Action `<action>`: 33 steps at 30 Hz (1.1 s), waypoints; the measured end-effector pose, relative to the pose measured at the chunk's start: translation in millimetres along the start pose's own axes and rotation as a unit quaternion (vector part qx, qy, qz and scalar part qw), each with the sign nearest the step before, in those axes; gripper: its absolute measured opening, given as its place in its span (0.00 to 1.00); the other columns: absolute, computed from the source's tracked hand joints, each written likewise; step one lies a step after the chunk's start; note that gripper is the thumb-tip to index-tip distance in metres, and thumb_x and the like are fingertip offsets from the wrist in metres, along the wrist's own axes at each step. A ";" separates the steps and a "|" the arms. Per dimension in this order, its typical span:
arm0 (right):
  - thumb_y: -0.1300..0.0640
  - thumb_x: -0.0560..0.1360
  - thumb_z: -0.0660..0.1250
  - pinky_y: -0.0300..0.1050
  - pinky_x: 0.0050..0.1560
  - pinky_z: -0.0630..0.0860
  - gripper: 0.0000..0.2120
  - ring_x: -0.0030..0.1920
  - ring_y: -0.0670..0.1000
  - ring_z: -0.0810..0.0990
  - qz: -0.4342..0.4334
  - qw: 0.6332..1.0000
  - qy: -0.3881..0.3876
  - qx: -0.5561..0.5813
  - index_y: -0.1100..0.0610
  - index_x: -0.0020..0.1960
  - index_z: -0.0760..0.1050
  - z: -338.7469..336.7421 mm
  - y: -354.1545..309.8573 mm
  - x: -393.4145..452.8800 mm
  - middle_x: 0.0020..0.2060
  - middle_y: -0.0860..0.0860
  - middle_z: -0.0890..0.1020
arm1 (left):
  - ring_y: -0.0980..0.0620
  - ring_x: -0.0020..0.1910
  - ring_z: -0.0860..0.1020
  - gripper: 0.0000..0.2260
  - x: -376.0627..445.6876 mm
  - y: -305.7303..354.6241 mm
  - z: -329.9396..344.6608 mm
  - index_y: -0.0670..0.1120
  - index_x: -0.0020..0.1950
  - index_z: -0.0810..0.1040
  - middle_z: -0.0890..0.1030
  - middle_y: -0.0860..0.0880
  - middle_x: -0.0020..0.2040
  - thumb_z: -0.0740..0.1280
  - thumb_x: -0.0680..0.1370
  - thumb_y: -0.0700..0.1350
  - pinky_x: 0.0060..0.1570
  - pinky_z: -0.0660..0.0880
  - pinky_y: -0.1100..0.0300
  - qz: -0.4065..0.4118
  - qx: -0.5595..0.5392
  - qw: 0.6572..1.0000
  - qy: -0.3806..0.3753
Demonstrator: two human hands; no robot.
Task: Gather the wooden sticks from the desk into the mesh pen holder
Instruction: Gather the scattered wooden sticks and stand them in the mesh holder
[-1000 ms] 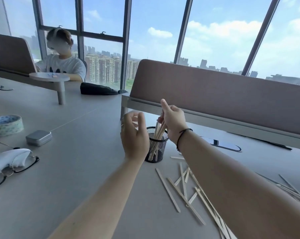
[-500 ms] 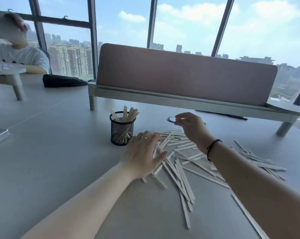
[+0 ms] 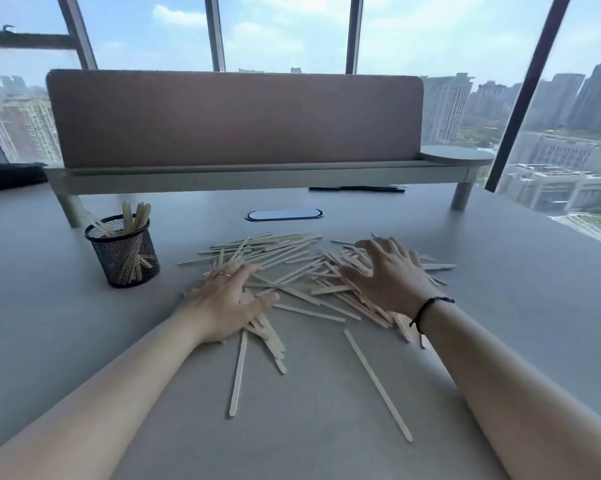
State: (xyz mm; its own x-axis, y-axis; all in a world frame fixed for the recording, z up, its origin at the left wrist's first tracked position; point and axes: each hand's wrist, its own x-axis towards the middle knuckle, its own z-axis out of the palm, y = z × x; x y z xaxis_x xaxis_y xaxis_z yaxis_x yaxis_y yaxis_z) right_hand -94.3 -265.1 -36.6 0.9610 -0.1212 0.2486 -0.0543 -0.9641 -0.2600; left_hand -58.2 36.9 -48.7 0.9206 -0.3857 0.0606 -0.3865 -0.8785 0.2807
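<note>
Wooden sticks (image 3: 292, 268) lie in a loose heap mid-worktop, mostly running left-right, under the flat, spread fingers of both hands, the left hand (image 3: 228, 301) nearer the mesh pen holder (image 3: 122, 251) at far left than the right hand (image 3: 387, 273).

Ahead of me a long brownish-pink felt divider panel (image 3: 235, 117) stands on a pale raised shelf with round legs (image 3: 257, 176), whose right end widens into a round pale-green platform (image 3: 456, 156). Under it a thin black rod-shaped object (image 3: 356, 189) lies on the grey desk surface (image 3: 520, 271). Nearer me sits an oval black-rimmed cable port (image 3: 284, 214) (reflecting sky). A dark soft bundle (image 3: 10, 176) lies far left.
</note>
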 end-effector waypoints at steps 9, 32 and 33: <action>0.17 0.65 0.41 0.65 0.76 0.50 0.52 0.78 0.51 0.57 0.091 0.994 -0.051 -0.011 0.50 0.78 0.60 0.8 37.0 19.5 0.77 0.49 0.65 | 0.53 0.73 0.68 0.34 6.0 23.6 10.6 0.58 0.69 0.73 0.74 0.58 0.70 0.52 0.72 0.76 0.73 0.62 0.51 0.026 -0.018 0.999 0.017; 0.41 0.80 0.61 0.46 0.65 0.72 0.23 0.67 0.49 0.75 -0.138 0.973 -0.077 0.170 0.47 0.72 0.71 25.5 -63.4 2.5 0.70 0.46 0.73 | 0.48 0.73 0.66 0.34 13.4 17.1 20.8 0.56 0.70 0.69 0.69 0.52 0.70 0.49 0.73 0.75 0.72 0.65 0.47 0.036 -0.071 0.994 0.068; 0.39 0.79 0.61 0.46 0.65 0.71 0.24 0.68 0.49 0.74 -0.128 0.973 -0.065 0.181 0.46 0.72 0.71 20.4 -60.5 0.9 0.70 0.46 0.73 | 0.48 0.73 0.67 0.34 14.3 14.8 21.2 0.55 0.69 0.71 0.70 0.52 0.70 0.48 0.74 0.75 0.72 0.65 0.47 0.040 -0.077 0.992 0.087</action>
State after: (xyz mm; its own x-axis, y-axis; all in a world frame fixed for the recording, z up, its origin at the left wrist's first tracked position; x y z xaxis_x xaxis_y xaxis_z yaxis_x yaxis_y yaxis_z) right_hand -84.6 -202.0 -39.7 0.9578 0.1662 0.2344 0.2682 -0.8095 -0.5222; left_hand -51.9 12.4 -64.0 0.8878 -0.3867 0.2495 -0.4587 -0.7884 0.4100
